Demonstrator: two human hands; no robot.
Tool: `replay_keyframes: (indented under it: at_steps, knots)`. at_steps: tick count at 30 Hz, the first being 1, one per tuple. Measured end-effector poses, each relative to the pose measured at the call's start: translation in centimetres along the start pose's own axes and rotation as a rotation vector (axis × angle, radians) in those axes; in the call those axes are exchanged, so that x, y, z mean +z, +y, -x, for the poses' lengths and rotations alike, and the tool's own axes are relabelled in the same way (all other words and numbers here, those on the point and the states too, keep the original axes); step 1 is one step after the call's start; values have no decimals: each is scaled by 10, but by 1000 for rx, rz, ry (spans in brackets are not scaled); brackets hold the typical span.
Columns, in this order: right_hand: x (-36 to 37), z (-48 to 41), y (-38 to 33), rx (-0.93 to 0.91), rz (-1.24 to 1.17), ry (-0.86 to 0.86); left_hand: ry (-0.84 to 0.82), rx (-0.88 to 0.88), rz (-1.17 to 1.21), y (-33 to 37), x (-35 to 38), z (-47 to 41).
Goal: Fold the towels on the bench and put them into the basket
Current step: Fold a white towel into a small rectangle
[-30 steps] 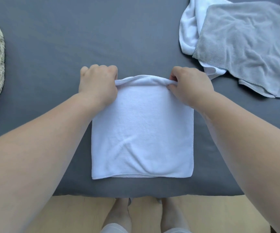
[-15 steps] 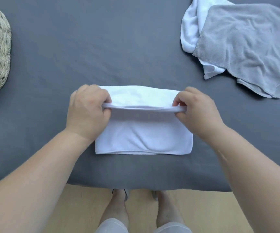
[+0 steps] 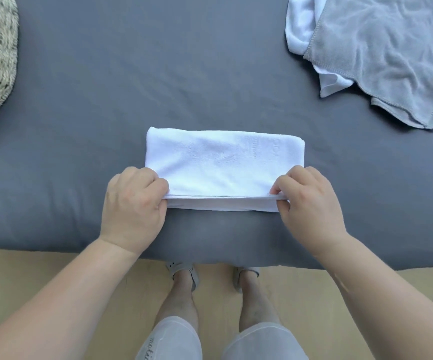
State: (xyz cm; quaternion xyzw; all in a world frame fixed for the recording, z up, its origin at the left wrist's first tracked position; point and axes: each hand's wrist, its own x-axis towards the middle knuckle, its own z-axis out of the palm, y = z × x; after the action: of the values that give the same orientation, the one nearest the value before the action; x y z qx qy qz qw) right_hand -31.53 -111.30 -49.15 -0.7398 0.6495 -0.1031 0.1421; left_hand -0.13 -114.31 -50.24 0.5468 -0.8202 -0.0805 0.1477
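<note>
The white towel [image 3: 223,162] lies folded into a narrow band near the front edge of the bench [image 3: 158,74]. The left hand [image 3: 134,206] and right hand [image 3: 311,206] each pinch a near corner, fingers curled tight on the cloth. It is not yet in the basket [image 3: 0,61], far left. Outstanding: the grey towel [image 3: 381,53] and another white one [image 3: 298,29] beneath it (both unfolded, far right).

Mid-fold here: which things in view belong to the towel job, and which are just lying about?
Job:
folded white towel, pinched at its near edge by left hand and right hand
grey towel
second white towel beneath it
basket
bench

Just there:
wooden floor
slippers
shorts
</note>
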Motion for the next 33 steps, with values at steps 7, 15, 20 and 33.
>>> replay_keyframes:
  at_steps: [7, 15, 20, 33]
  knots:
    - [10, 12, 3, -31, 12, 61, -15, -15, -46, -1, 11, 17]
    - [18, 24, 0, -18, 62, 20, -63, -28, -103, -5, 15, 24]
    - [16, 29, -1, 7, 100, -42, -182, -9, -66, -4, 12, 33]
    - [42, -67, -83, 86, 112, -162, -381, -144, -152, 37, 28, -43]
